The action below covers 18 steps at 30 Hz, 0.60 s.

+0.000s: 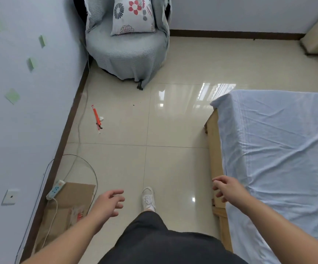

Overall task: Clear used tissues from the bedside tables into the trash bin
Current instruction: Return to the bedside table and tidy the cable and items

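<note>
My left hand [109,202] hangs over the tiled floor, low and left of centre, fingers spread and holding nothing. My right hand [226,188] floats by the corner of the bed, also empty with its fingers apart. A small white crumpled scrap [101,118], perhaps a tissue, lies on the floor beside an orange stick-like object [96,117] near the left wall. No bedside table or trash bin shows in the head view.
A bed [280,149] with a pale blue sheet fills the right side. A covered armchair [127,40] with a floral cushion stands in the far corner. A power strip [55,189], cables and flat cardboard [66,206] lie along the left wall. My white shoe [148,198] stands on the tiles.
</note>
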{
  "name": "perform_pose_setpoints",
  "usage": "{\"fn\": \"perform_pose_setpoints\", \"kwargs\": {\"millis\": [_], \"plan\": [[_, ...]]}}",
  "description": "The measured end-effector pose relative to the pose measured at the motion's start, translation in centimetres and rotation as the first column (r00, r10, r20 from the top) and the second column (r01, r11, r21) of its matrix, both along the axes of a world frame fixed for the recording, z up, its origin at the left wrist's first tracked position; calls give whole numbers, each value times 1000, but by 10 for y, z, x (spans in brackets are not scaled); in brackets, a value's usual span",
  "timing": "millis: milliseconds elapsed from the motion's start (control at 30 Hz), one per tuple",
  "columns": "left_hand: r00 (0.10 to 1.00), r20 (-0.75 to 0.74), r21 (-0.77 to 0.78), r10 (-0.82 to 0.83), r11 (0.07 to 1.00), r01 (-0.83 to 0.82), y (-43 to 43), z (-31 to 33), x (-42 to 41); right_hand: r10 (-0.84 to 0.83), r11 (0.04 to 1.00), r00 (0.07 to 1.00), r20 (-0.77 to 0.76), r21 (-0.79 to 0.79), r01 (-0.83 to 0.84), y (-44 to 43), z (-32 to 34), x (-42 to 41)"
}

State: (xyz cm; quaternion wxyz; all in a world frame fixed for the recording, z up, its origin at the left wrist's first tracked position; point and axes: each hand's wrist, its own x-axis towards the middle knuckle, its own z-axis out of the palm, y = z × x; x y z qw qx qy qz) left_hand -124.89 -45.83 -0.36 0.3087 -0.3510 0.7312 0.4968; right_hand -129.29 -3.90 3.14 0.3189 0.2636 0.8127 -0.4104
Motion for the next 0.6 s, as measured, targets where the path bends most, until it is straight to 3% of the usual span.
{"fn": "perform_pose_setpoints", "kwargs": {"millis": [233,367,500,600], "plan": [[967,-123,5,-224,974,226,13,53,-247,-251,968,956,154,37,249,33,-13,-57],[951,-167,-13,-260,965,262,38,63,-356,-408,911,892,193,26,411,56,-31,-112],[943,-159,-23,-293,956,293,69,57,-441,-412,909,894,177,7,417,84,-57,-205],[950,-114,-54,-291,957,286,90,53,-487,-305,951,938,165,-8,310,105,-57,-293]]}}
